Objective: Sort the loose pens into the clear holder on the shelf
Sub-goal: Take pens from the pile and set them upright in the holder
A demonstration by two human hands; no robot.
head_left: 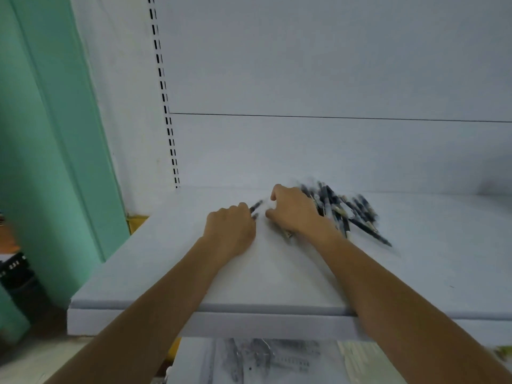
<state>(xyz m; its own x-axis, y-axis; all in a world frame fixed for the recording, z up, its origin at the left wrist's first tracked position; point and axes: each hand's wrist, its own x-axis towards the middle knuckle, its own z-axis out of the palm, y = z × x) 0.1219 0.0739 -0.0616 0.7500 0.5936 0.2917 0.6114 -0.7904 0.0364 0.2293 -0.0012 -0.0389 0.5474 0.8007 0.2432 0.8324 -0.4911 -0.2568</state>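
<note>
The pile of loose pens is lying on the white shelf. The right hand is resting on the pile's left edge with curled fingers; I cannot tell if it is gripping anything. Just left of the pile, the left hand is holding two dark pens.

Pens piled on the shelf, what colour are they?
The pens are mostly dark, black or navy, with pale whitish parts; head view, though blurred.

White shelf w/ slotted upright & white back panel, green wall at left.
</note>
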